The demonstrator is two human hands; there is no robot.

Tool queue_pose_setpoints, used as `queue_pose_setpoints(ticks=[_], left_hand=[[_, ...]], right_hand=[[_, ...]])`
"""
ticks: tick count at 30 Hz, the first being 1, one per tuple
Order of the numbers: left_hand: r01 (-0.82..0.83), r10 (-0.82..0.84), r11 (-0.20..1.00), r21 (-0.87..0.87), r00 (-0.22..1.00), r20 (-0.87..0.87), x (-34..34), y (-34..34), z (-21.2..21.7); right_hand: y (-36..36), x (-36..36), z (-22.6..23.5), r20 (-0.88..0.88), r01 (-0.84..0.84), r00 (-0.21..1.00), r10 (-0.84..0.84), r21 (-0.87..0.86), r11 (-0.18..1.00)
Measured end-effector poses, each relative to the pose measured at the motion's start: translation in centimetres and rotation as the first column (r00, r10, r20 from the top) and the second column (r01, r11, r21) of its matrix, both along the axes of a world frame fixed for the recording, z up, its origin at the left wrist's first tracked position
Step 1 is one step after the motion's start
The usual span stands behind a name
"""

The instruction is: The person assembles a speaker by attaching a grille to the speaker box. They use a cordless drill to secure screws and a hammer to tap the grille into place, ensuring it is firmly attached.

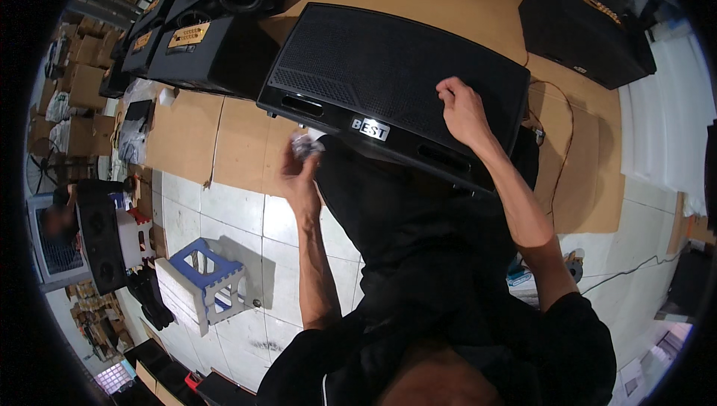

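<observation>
A large black speaker cabinet with a mesh grille and a light badge on its front edge lies across in front of me. My left hand is just off its near left corner, fingers closed on a small clear plastic bag. Something dark shows inside the bag, too small to name. Over the right part of the grille is my right hand, fingers curled in with the tips together. Whatever they may hold is hidden. Two slots are cut into the cabinet's near edge.
More black speakers stand at the far left, and another speaker at the far right. Cardboard covers the floor around. A blue and white folding stool stands lower left. A thin cable runs along the right; a person sits far left.
</observation>
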State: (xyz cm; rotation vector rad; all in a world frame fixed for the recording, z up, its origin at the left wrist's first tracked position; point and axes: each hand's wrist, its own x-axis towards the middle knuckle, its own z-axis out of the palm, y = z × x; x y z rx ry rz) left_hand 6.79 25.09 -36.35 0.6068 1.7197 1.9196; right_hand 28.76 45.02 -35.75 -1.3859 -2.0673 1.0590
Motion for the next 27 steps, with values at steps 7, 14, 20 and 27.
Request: queue_pose_setpoints(ticks=[7, 14, 20, 27], left_hand=[[-0.336, 0.338, 0.927, -0.167, 0.941, -0.021, -10.3, -7.7, -18.8], [-0.438, 0.453, 0.891, -0.119, 0.876, 0.163, -11.8, -7.8, -29.5], [-0.299, 0.312, 0.944, -0.136, 0.947, 0.080, -13.3, -6.1, -32.1], [-0.203, 0.306, 0.879, -0.431, 0.934, 0.184, -14.0, -6.0, -32.6]], right_hand=[[3.2, -1.4, -1.3, 0.239, -0.175, 0.962, 0.132, 0.169, 0.970], [2.5, 2.1, 1.0, 0.085, -0.148, 0.986, 0.141, 0.078, 0.986], [0.9, 13.1, -0.9, -0.175, 0.309, 0.943, -0.282, 0.152, 0.939], [-10.5, 31.4, -9.0, 0.180, 0.777, 0.609, -0.772, 0.059, 0.627]])
